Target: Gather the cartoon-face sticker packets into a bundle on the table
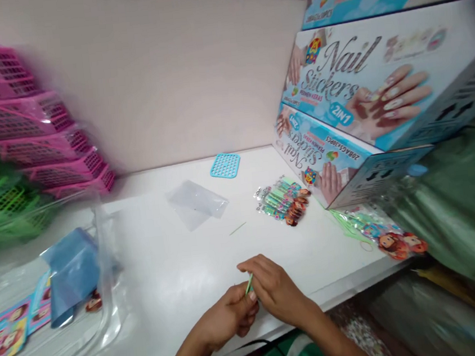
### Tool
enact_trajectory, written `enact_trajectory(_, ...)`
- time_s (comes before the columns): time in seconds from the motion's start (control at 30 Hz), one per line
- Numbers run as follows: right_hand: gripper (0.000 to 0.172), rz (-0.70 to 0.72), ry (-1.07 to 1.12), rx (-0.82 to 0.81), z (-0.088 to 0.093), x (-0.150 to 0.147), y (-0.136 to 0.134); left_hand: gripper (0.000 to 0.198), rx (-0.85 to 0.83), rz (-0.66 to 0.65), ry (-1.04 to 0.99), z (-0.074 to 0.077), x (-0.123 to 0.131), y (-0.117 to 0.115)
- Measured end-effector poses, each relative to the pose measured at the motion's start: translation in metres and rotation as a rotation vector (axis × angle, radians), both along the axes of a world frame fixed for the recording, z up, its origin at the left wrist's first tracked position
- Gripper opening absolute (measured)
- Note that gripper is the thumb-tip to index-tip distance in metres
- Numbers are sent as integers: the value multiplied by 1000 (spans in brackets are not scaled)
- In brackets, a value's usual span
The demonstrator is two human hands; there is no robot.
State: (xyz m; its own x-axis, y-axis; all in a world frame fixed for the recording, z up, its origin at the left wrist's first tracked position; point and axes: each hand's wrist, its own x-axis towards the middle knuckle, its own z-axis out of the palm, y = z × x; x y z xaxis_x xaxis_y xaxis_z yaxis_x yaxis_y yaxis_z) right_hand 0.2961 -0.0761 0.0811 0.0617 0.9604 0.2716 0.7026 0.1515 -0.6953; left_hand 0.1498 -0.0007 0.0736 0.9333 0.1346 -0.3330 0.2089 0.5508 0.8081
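Note:
A thin light-green stick [249, 284] stands tilted between my two hands, close above the front of the white table. My left hand [229, 316] is closed, pinching the stick between thumb and fingers. From the right, my right hand [278, 290] curls round the same stick, its fingers bent and touching it near the top. Most of the stick's lower part is hidden by the fingers. Beyond the hands, a thin pale-green strip [238, 228] lies on the table. To its right sits a pile of small clear packets [281, 199] with green contents and cartoon figures.
Clear plastic sheets [195, 202] and a blue lattice square [225, 165] lie on the white table [164, 287]. Nail-sticker boxes [350, 81] are stacked at right, near more packets [390, 235]. At left stand pink baskets [23, 115], green baskets [6, 196] and a clear plastic container [109, 293].

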Motion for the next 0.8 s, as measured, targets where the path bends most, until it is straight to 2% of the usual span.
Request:
enact_trajectory(0.07,36,-95,129,-32,-3,5,-1,34,-13,44,58,0,3,4)
enact_trajectory(0.13,43,-209,388,-77,-6,10,-3,35,-64,145,99,0,9,6)
enact_trajectory(0.17,47,-217,537,-116,-8,12,-4,36,-104,179,108,1,13,7)
enact_trajectory(0.23,50,-126,810,-220,-10,12,-7,40,-185,160,120,3,22,7)
enact_trajectory(0.3,54,-37,992,-287,-12,10,-8,43,-231,86,143,6,32,6)
enact_trajectory(0.37,54,-78,1087,-296,-13,7,-8,41,-259,50,179,9,42,5)
enact_trajectory(0.5,46,-292,1167,-196,-15,8,-6,28,-409,139,171,11,59,2)
enact_trajectory(0.57,48,-376,1135,-167,-17,13,-6,24,-483,210,159,10,65,-1)
enact_trajectory(0.7,53,-432,995,-201,-21,21,-10,14,-495,317,202,9,74,-9)
enact_trajectory(0.8,49,-477,855,-197,-19,20,-14,10,-508,419,208,12,78,-14)
